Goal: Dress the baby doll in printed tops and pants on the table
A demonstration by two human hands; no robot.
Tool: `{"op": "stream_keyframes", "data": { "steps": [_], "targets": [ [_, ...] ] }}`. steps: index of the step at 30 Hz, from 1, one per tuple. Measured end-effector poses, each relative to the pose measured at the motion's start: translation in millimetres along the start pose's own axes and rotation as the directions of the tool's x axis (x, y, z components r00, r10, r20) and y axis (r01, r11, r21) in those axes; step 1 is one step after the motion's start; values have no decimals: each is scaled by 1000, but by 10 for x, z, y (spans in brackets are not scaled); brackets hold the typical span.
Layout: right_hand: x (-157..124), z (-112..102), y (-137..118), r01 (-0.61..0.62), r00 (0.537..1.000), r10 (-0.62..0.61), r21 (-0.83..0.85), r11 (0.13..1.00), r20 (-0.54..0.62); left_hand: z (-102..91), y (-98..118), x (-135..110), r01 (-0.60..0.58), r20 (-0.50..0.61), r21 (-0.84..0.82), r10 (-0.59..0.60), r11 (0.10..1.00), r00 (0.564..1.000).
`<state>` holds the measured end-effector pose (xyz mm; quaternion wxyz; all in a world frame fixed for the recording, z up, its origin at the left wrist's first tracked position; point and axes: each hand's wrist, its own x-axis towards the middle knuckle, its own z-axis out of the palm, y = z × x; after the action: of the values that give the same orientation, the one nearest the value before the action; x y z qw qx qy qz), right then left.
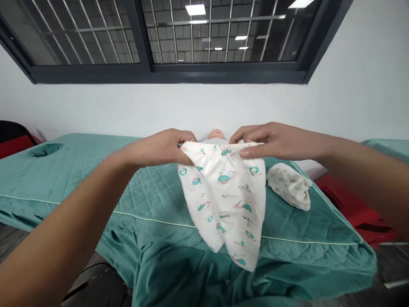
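Observation:
A pair of white baby pants (pixel 223 187) with green and pink printed figures hangs from both my hands, waistband up and legs down. My left hand (pixel 179 147) pinches the waistband at its left corner. Near the right end of the waistband, my right hand (pixel 258 138) is closed on the cloth, thumb in front and fingers behind. Just beyond the pants, the top of a doll's head (pixel 216 134) shows; most of its body is hidden behind the cloth. To the right lies a bundled white printed cloth (pixel 289 185).
The green quilted bed (pixel 153 187) has a face hole at its left end, and a loose green cover drapes over its front. Red items (pixel 354 209) are beyond its right end. Behind it rise a white wall (pixel 128 108) and a dark-framed window (pixel 223 74) with bars.

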<state>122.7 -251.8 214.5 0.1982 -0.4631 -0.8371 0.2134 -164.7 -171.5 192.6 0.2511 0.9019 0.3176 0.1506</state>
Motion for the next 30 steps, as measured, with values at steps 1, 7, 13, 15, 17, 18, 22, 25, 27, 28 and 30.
{"op": "stream_keyframes", "data": {
  "steps": [1,7,13,15,17,18,22,25,27,28,30],
  "targets": [
    [-16,-20,98,-60,997,60,-16,998,39,-28,-70,-20,12,8,47,-12,999,1000],
    [78,75,328,-226,964,237,94,970,-122,-61,-293,-12,53,-230,94,-31,994,973],
    [489,337,2,168,895,45,429,887,-444,38,-291,216,-214,-802,-54,85,975,591],
    [614,390,-104,259,890,-48,416,872,-454,61,-241,256,-363,-866,-22,163,932,472],
    [707,432,-193,324,892,-130,412,852,-433,96,-182,267,-495,-874,17,253,869,414],
    [741,452,-230,356,890,-163,426,832,-426,122,-158,266,-542,-867,16,282,840,411],
    [827,555,-295,439,882,-250,504,744,-400,286,-152,273,-552,-872,-147,156,821,464],
    [899,666,-201,417,894,-242,502,758,-377,435,-282,336,-458,-825,-399,-93,794,557],
    [968,749,-44,374,905,-209,459,806,-371,534,-442,406,-423,-751,-571,-239,704,615],
    [1006,790,64,348,909,-188,432,832,-371,586,-543,443,-401,-700,-651,-306,644,645],
    [1084,872,339,277,916,-126,374,885,-380,707,-769,514,-280,-540,-801,-436,530,720]
  ]
}}
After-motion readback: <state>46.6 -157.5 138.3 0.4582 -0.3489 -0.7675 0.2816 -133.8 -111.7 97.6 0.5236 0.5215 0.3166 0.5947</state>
